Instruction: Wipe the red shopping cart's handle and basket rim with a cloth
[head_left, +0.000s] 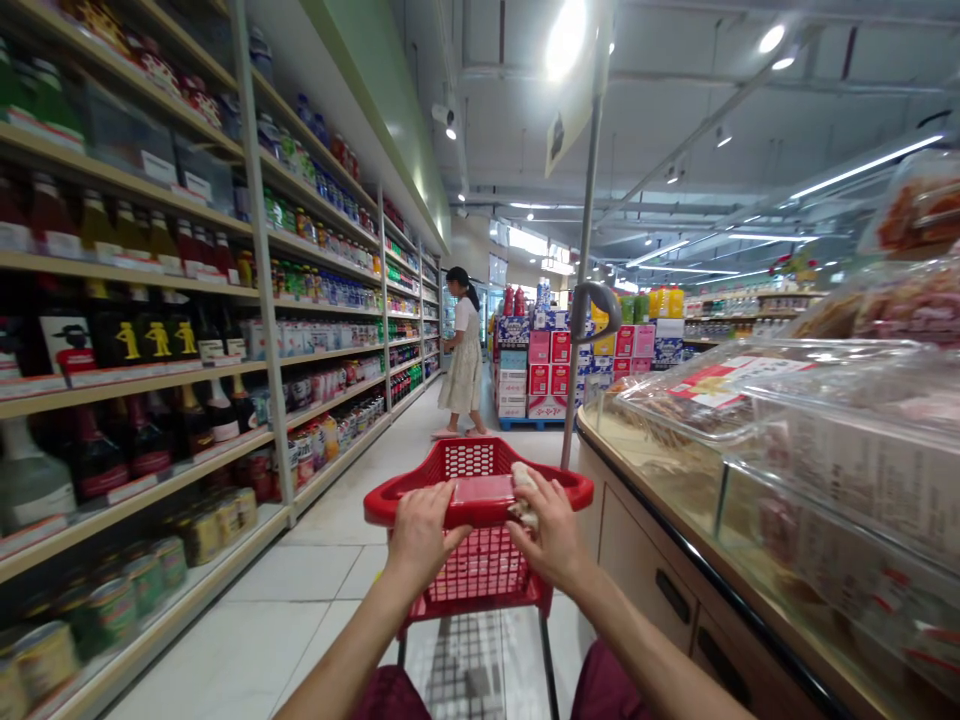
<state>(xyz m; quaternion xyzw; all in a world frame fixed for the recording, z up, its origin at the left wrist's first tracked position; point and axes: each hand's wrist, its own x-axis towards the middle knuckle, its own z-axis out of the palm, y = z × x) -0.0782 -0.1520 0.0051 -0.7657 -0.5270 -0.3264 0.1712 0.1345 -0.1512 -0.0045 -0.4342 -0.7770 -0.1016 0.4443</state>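
A red plastic shopping cart [469, 565] stands right in front of me, with its handle [484, 490] toward my body. My left hand [420, 530] is closed over the left part of that handle, thumb on the near side. My right hand [553, 528] grips the right part and also pins a crumpled whitish piece, perhaps tissue or thin plastic [523, 478], against it. Through the mesh, something pale and reddish shows inside the basket, too unclear to name.
Tall shelves [262, 250] of bottles and cans line the left. On the right runs a counter [652, 530] with clear plastic food packs [735, 385], and a metal pole [589, 220] rises at its corner. A person [461, 350] stands ahead in the aisle, near stacked boxed drinks [547, 375].
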